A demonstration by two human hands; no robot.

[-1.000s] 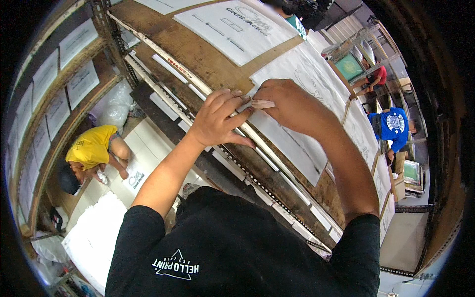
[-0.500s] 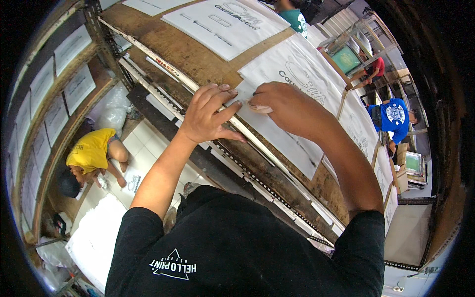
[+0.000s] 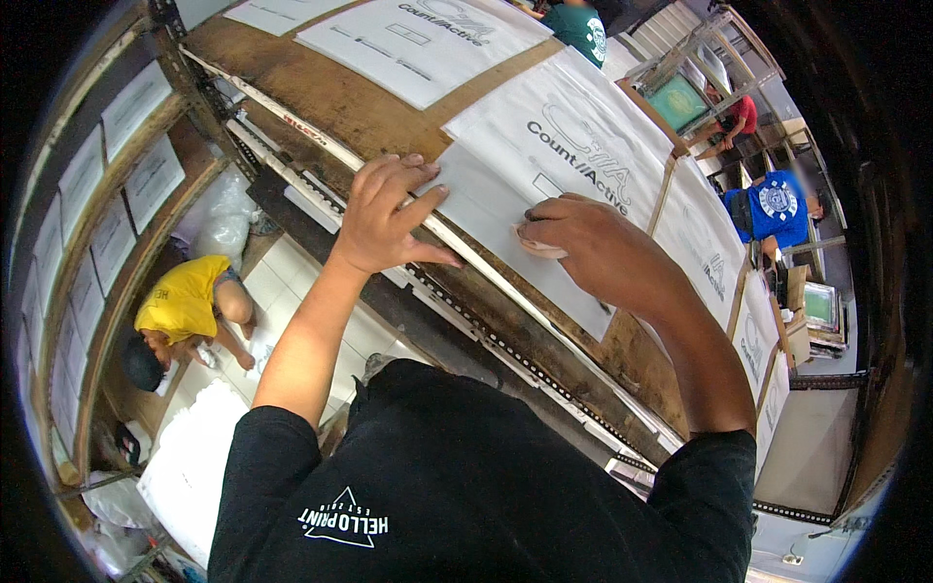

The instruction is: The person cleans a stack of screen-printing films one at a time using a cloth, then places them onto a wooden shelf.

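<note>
A white sheet (image 3: 486,194) with black print lies on a long brown work table in front of me. My left hand (image 3: 389,216) rests at the sheet's near left corner, fingers spread over the table's pale edge rail, the thumb apart. My right hand (image 3: 595,251) is closed and presses down on the sheet below its printed lettering. A small pale wad (image 3: 542,247) shows under its fingers; its kind is too hidden to tell.
More printed sheets (image 3: 418,53) lie along the table. A person in yellow (image 3: 185,301) crouches on the tiled floor at left, beside racks holding sheets (image 3: 107,175). People in blue (image 3: 777,209), red and green are at the right and far side, near framed screens (image 3: 671,102).
My right hand has slid to the right and a little nearer across the sheet with the pale wad. The left hand sits slightly further left, still spread.
</note>
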